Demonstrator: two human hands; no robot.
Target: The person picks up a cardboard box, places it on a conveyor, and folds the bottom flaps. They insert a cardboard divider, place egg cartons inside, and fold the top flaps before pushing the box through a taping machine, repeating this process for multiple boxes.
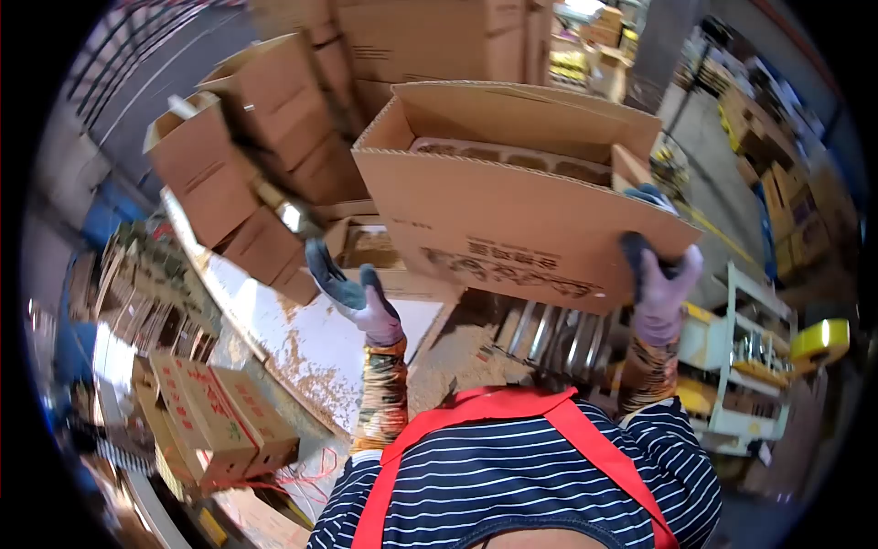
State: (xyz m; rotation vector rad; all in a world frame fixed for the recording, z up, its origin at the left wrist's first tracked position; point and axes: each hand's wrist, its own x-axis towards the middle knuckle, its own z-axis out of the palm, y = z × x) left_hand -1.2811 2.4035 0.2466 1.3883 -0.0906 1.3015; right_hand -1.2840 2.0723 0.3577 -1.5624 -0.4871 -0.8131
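A large open cardboard carton (521, 215) is held up and tilted in front of me, with a moulded tray (512, 157) visible inside. My right hand (660, 279), in a lilac and dark glove, grips its lower right corner. My left hand (352, 291), in the same kind of glove, has its fingers spread and holds nothing. It is left of the carton, near a smaller open box (366, 249) with brown granular material inside.
Folded-open cartons (206, 169) stand at the left, beside a white worktop (302, 334) scattered with brown crumbs. Metal rollers (553, 339) lie below the carton. A taping machine (745, 348) with yellow tape is at the right. A printed box (210, 412) sits lower left.
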